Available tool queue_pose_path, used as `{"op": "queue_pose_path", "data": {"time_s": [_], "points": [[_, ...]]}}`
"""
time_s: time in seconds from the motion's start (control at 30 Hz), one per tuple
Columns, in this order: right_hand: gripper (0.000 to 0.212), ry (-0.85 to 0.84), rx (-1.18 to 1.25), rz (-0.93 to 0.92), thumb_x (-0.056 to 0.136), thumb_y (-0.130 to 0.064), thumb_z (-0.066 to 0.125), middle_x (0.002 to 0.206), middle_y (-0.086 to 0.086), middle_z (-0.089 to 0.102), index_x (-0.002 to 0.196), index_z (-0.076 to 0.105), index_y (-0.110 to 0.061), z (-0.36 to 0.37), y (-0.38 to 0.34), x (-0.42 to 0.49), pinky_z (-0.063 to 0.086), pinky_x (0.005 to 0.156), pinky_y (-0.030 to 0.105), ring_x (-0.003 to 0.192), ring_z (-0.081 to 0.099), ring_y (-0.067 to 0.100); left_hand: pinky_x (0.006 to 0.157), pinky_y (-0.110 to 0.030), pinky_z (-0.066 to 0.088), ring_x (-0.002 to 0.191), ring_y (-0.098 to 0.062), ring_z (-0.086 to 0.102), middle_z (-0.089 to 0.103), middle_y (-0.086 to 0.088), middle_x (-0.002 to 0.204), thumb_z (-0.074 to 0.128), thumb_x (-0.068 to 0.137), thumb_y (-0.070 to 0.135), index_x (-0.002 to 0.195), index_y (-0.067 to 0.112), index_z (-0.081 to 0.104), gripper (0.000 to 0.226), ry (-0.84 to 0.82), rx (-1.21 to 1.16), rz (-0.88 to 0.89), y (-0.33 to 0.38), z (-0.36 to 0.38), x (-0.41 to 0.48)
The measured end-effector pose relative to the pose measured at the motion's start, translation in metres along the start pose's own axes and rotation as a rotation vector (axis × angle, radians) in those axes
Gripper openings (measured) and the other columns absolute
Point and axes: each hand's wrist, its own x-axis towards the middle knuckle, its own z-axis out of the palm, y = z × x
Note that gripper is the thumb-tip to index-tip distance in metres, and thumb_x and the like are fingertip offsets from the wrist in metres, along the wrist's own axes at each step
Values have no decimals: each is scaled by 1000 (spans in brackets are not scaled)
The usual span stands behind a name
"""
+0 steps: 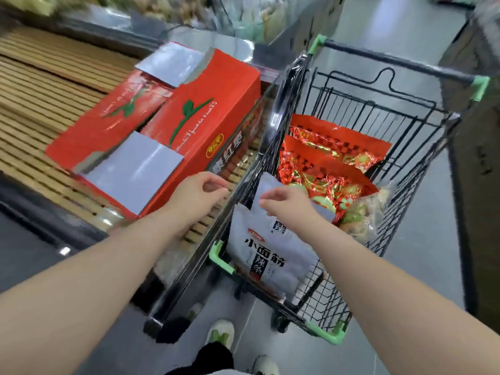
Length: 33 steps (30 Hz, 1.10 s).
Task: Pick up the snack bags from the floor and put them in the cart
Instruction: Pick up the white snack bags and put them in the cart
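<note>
The black wire cart (422, 66) with green corner guards stands on the right. It holds two red snack bags (335, 147), two white snack bags with black characters (266, 255) and a clear bag of pale snacks (365, 212). My right hand (289, 205) hovers palm down over the cart. Its curled fingertips are at the upper white bag (266, 182), which passes under the hand; whether it grips the bag is hidden. My left hand (198, 193) is just left of the cart's side, fingers loosely curled and holding nothing.
Two red cartons (205, 123) with silver flaps lie on a slatted wooden display platform (40, 98) to the left, close against the cart. Grey floor (422, 239) runs right of the cart, with a dark fixture beyond. My shoes (220, 332) show at the bottom.
</note>
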Motion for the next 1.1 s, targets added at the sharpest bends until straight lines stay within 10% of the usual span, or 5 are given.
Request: {"op": "queue_pose_path", "data": {"time_s": [0.47,0.8,1.1], "points": [[3,-263,-207,-430,83,-21,65,79,-4,66,81,67,-20,203,-130,-54,47,67,27,73,61,14,61,-22,43,79,-13,63,68,0,89,60,90,30,99,25,65,11,403,-159,-212,-126,-171,-156],[4,-544,-357,-569,84,-20,64,78,-5,63,83,65,-23,525,-214,-107,43,55,21,60,54,8,47,-5,40,63,-12,58,67,-9,90,63,88,14,101,12,66,13,691,-253,-428,-330,-363,-294],[15,-625,-433,-596,86,-20,62,96,1,67,98,68,-15,677,-291,-102,45,80,24,94,62,17,43,-5,38,62,-12,54,62,-6,77,62,87,4,85,16,60,13,803,-311,-501,-442,-481,-333]]}}
